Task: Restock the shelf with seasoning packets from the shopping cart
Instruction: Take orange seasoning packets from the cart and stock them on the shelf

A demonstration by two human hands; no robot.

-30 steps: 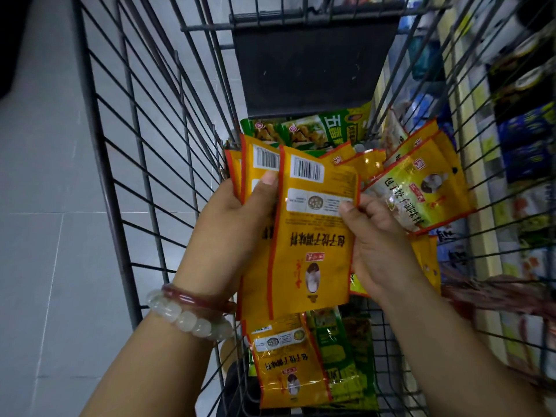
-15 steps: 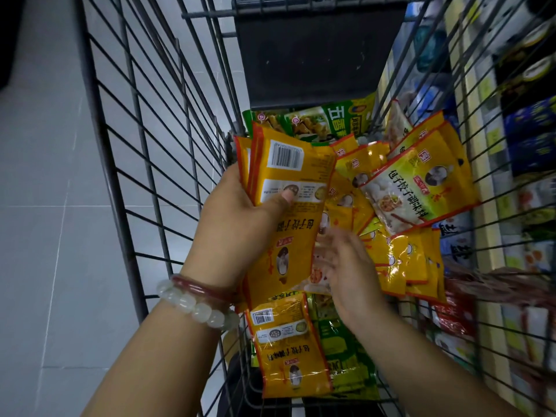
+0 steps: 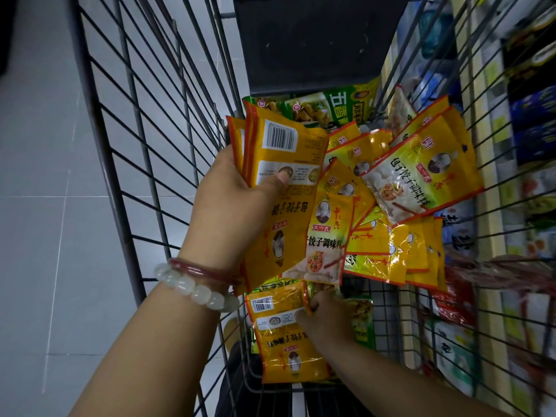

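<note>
A wire cart [image 3: 126, 188] is standing on pale grey floor tiles [image 3: 39, 206], with stocked shelves [image 3: 517, 182] running along its right side. Yellow seasoning packets [image 3: 421, 176] are lying heaped in its basket, fanned at mixed angles, green packets [image 3: 331, 108] behind them. The left hand [image 3: 231, 212], beaded bracelets [image 3: 195, 284] at the wrist, is gripping a stack [image 3: 282, 176] held upright, long axis vertical, barcode end up. The right hand [image 3: 326, 322] is pinching the top edge of a lone packet [image 3: 288, 341] near the cart's near end, barcode end pointing away.

Pale grey tiled floor [image 3: 39, 206] lies left, dimly lit.
</note>
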